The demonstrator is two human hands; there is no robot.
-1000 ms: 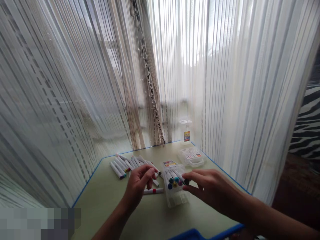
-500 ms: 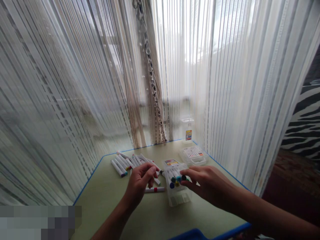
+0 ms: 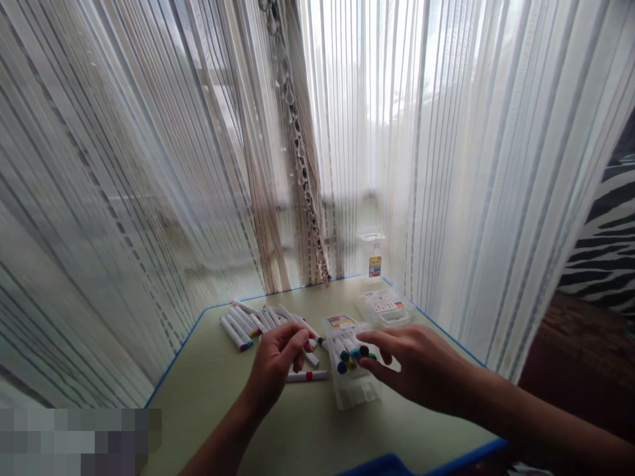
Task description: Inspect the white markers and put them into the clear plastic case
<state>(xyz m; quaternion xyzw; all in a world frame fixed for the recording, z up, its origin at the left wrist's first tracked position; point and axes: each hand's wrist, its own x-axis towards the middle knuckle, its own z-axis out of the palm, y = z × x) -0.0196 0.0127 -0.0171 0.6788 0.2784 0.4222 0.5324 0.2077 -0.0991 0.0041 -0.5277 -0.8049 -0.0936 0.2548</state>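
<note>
My right hand (image 3: 409, 354) is at a clear plastic marker case (image 3: 357, 395), thumb and index finger on either side of a black-capped marker (image 3: 364, 350). Several white markers with blue, yellow, teal and green ends lie in this case, their caps toward me. My left hand (image 3: 282, 350) hovers left of the case with its fingers curled in and nothing visible in them. Below its fingers lies a white marker with a red band (image 3: 308, 376). Behind it is a loose pile of white markers (image 3: 248, 324), partly hidden by the hand.
A closed clear case (image 3: 384, 307) lies toward the back right of the pale green table (image 3: 198, 383), which has a blue edge. Another clear case (image 3: 373, 258) stands upright at the back corner. String curtains (image 3: 471, 198) hang around the table. A blue object (image 3: 377, 465) is at the near edge.
My right index finger has shifted slightly, showing more of the black cap. My left hand and the markers on the table stay nearly still.
</note>
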